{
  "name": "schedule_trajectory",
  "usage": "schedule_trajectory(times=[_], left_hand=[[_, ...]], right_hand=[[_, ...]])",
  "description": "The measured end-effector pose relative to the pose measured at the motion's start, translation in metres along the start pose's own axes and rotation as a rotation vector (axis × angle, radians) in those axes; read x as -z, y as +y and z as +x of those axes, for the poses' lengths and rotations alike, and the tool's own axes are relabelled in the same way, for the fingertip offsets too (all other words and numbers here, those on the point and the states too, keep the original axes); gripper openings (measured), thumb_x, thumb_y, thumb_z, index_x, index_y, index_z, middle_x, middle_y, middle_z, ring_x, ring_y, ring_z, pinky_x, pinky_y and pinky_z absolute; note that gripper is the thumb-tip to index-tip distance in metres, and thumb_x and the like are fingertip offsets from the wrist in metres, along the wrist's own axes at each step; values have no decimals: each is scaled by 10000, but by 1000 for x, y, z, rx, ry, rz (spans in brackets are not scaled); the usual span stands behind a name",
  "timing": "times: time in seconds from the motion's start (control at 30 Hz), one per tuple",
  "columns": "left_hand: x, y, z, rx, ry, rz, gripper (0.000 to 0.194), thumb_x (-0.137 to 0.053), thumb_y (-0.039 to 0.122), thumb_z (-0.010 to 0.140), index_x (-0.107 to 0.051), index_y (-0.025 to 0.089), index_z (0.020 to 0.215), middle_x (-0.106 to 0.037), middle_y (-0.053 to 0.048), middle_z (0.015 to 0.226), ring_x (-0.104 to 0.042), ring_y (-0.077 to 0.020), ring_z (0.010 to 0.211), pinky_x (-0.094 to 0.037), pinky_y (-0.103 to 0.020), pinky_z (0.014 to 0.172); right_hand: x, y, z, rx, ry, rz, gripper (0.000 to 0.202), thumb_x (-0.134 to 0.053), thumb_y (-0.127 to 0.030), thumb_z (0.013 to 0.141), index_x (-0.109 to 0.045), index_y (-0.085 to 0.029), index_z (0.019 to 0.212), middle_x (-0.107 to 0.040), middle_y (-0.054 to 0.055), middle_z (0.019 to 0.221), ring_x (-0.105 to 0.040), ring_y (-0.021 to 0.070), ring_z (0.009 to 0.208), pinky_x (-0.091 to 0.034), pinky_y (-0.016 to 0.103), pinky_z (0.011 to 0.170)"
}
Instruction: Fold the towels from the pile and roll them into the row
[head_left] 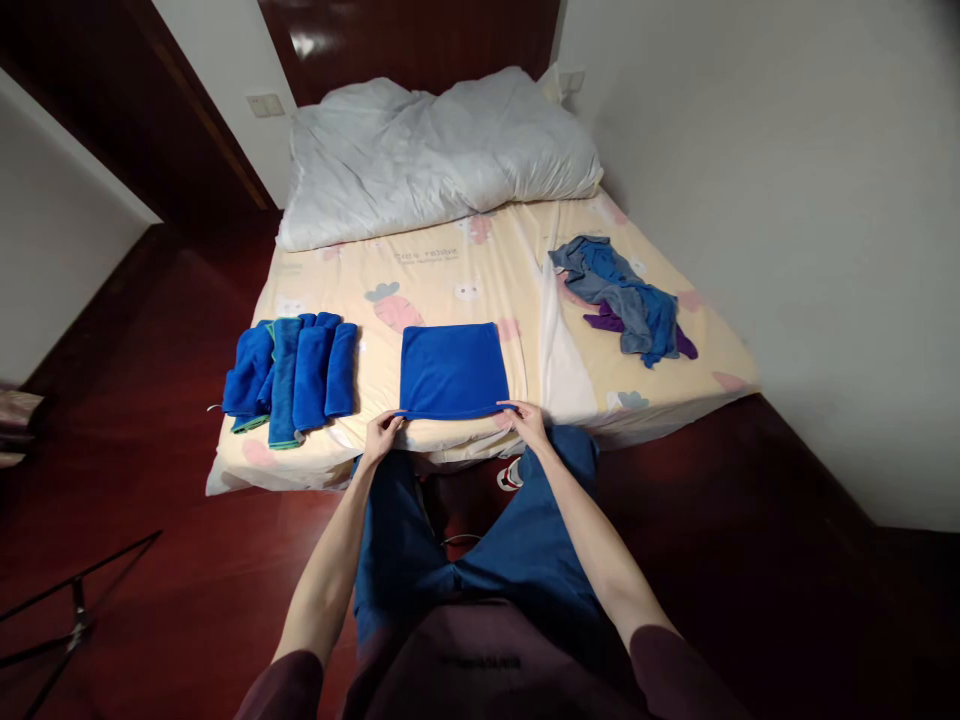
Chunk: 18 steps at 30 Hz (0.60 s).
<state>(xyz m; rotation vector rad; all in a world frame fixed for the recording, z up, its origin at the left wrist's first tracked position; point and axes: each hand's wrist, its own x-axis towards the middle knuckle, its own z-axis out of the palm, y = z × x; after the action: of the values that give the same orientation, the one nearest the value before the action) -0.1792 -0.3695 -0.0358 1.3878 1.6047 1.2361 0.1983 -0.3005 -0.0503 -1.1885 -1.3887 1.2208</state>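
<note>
A blue towel (453, 368) lies flat as a rough rectangle near the bed's front edge. Its near edge shows a narrow turned-up strip. My left hand (383, 436) pinches the near left corner. At the near right corner, my right hand (526, 422) has its fingers closed on the same edge. To the left of the towel sit several rolled blue towels (311, 372) side by side, some with green trim. A loose heap of grey, blue and purple cloths (624, 298) rests on the right side of the bed.
The bed (322, 285) has a cream sheet with carrot and rabbit prints. A bunched white quilt (442, 150) lies against the dark headboard. A white wall (787, 200) runs along the right. Black stand legs (78, 610) are on the red floor at lower left.
</note>
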Motion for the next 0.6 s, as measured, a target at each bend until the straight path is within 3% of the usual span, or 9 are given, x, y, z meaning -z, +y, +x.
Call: schedule_trajectory(times=[0.17,0.37,0.6], left_hand=[[-2,5,-3,-5,48,50,452,-541,594,900,-670,165,837,-634,-31,718,-577,-154,654,-476,-274,633],[-6,8,-1,-2,92,105,390,-512,534,922,-636,173,838,-638,-40,760,-593,-177,738,-485,-292,717],[-14,5,4,29,144,191,376,-498,512,920,-657,173,947,-716,-85,887,-661,-225,842,-499,-336,810]], right_hand=[[-4,7,4,13,150,-51,389,-708,-522,761,-757,-179,936,-776,113,969,-728,245,873,-593,368,837],[-3,3,5,34,137,-112,430,-648,-605,802,-568,-208,658,-610,10,652,-583,162,631,-487,266,611],[-7,2,8,60,150,-172,465,-616,-610,832,-451,-228,625,-442,-43,597,-448,126,569,-389,245,560]])
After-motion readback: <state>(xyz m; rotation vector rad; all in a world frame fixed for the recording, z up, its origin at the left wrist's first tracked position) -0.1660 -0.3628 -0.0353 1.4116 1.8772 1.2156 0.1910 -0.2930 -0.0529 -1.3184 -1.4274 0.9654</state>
